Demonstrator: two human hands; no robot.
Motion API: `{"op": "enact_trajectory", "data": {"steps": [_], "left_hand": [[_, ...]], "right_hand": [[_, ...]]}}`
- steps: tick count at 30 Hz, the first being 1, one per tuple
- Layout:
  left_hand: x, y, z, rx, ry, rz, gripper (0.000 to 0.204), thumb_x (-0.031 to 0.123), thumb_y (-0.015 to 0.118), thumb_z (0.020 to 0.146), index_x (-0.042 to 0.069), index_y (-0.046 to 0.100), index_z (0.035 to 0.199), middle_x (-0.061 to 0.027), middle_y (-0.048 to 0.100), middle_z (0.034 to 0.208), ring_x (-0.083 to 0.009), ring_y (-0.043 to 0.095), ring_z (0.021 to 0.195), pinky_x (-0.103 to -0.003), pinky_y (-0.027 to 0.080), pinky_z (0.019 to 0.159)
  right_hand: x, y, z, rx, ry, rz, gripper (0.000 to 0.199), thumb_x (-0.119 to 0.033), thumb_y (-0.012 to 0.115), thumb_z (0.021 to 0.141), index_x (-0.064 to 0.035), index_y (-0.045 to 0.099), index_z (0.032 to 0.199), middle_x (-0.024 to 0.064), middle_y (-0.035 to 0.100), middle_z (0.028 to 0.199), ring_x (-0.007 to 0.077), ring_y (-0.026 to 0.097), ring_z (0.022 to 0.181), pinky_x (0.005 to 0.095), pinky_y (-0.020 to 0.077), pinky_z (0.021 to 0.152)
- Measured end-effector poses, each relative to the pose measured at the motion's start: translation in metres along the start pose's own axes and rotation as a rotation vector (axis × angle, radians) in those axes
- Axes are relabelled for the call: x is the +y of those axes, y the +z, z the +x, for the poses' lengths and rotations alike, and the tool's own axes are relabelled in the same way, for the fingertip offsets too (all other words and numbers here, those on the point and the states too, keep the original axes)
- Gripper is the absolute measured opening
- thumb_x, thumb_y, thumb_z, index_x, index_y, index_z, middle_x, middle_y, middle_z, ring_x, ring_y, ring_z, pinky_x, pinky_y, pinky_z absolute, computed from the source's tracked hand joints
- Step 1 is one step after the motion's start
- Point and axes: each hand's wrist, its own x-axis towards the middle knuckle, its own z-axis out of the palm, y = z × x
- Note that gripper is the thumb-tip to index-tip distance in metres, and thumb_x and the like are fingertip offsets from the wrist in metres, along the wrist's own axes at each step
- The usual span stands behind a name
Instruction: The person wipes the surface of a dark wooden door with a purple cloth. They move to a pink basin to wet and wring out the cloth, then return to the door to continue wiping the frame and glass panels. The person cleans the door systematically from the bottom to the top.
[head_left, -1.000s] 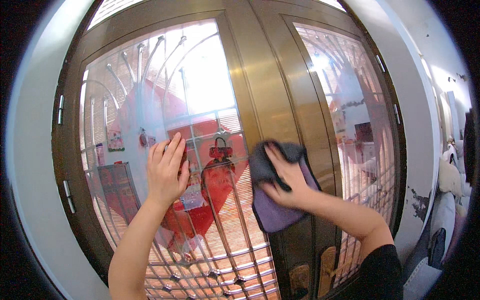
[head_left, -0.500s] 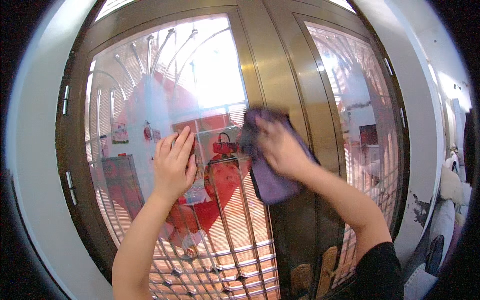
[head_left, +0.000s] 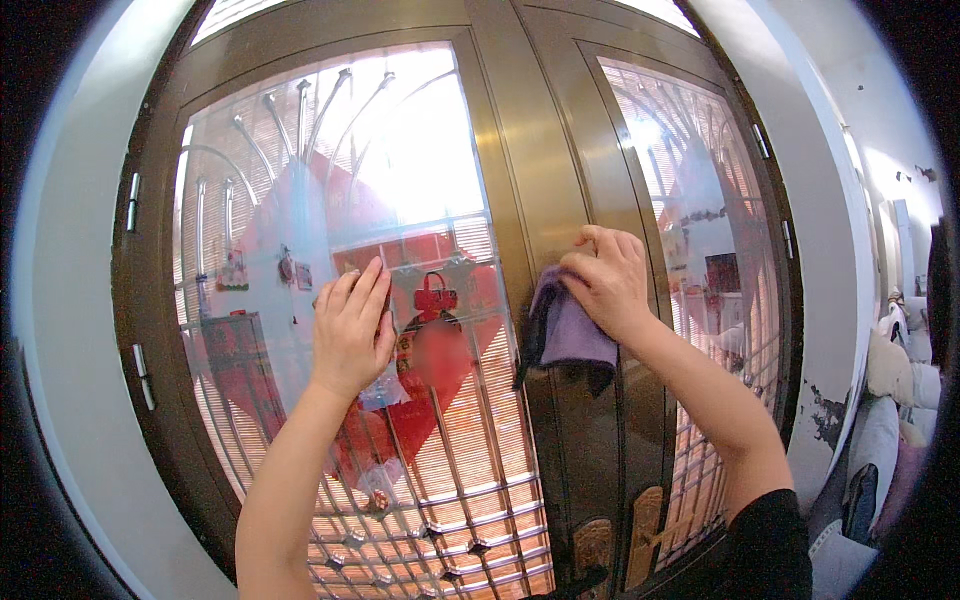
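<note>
Gripping a purple cloth (head_left: 568, 335), the right hand (head_left: 608, 280) presses the bronze door frame (head_left: 530, 180); left hand (head_left: 352, 330) lies open-fingered beside a red diamond-shaped sign (head_left: 440, 370).

Left hand (head_left: 350, 330) flat on the left door pane (head_left: 300, 200), fingers (head_left: 365, 290) pointing up, over the paper decoration (head_left: 440, 350) stuck behind the glass. Right of those fingers, the centre door frame (head_left: 520, 180). Right hand (head_left: 605, 280) presses a cloth (head_left: 570, 330) on that frame; cloth hangs below its fingers (head_left: 590, 250). Right door pane (head_left: 700, 230) lies right of them. Door handles (head_left: 620, 545) well below, wall (head_left: 840, 250) further right.
</note>
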Motion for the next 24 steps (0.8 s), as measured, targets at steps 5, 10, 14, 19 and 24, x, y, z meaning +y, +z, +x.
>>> {"op": "enact_trajectory", "data": {"steps": [5, 10, 14, 19, 24], "left_hand": [[0.002, 0.000, 0.000, -0.004, -0.001, -0.011, 0.046, 0.008, 0.060, 0.075, -0.001, 0.056, 0.120, -0.0131, 0.054, 0.130, -0.0324, 0.049, 0.111, -0.045, 0.037, 0.099], [0.001, 0.002, -0.002, 0.006, 0.001, 0.008, 0.047, 0.009, 0.060, 0.075, 0.000, 0.056, 0.121, -0.0133, 0.053, 0.131, -0.0324, 0.047, 0.114, -0.046, 0.034, 0.100], [-0.001, 0.006, -0.002, -0.011, 0.009, 0.015, 0.046, 0.009, 0.059, 0.076, 0.000, 0.056, 0.121, -0.0133, 0.053, 0.131, -0.0322, 0.046, 0.116, -0.046, 0.034, 0.101], [0.000, -0.002, -0.001, -0.020, -0.003, 0.037, 0.047, 0.007, 0.057, 0.076, -0.001, 0.055, 0.121, -0.0137, 0.053, 0.130, -0.0322, 0.046, 0.117, -0.046, 0.034, 0.102], [-0.001, -0.005, 0.001, 0.117, -0.002, -0.012, 0.056, 0.003, 0.053, 0.074, 0.001, 0.045, 0.129, -0.0178, 0.046, 0.134, -0.0345, 0.043, 0.120, -0.046, 0.031, 0.104]], "right_hand": [[-0.032, 0.024, -0.046, -0.062, 0.247, 0.182, 0.018, -0.012, 0.065, 0.078, -0.0085, 0.062, 0.096, 0.0092, 0.062, 0.090, 0.0279, 0.061, 0.083, 0.0379, 0.0498, 0.072], [-0.097, -0.007, -0.116, -0.644, -0.013, 0.255, 0.073, -0.049, 0.061, 0.082, -0.0070, 0.039, 0.137, 0.0247, 0.029, 0.144, 0.0413, 0.029, 0.132, 0.0581, 0.0227, 0.106], [-0.046, 0.023, -0.066, -0.486, -0.111, 0.281, 0.065, -0.044, 0.059, 0.084, -0.0131, 0.041, 0.139, 0.0219, 0.031, 0.145, 0.0415, 0.031, 0.132, 0.0543, 0.0227, 0.109], [0.066, 0.108, 0.084, 0.047, 0.206, -0.165, 0.061, -0.045, 0.049, 0.090, -0.0087, 0.042, 0.139, 0.0218, 0.036, 0.143, 0.0364, 0.032, 0.134, 0.0523, 0.0190, 0.111], [0.025, 0.151, 0.172, 0.228, 0.328, -0.238, 0.058, -0.049, 0.048, 0.087, -0.0121, 0.051, 0.132, 0.0181, 0.040, 0.142, 0.0339, 0.034, 0.132, 0.0544, 0.0169, 0.110]]}}
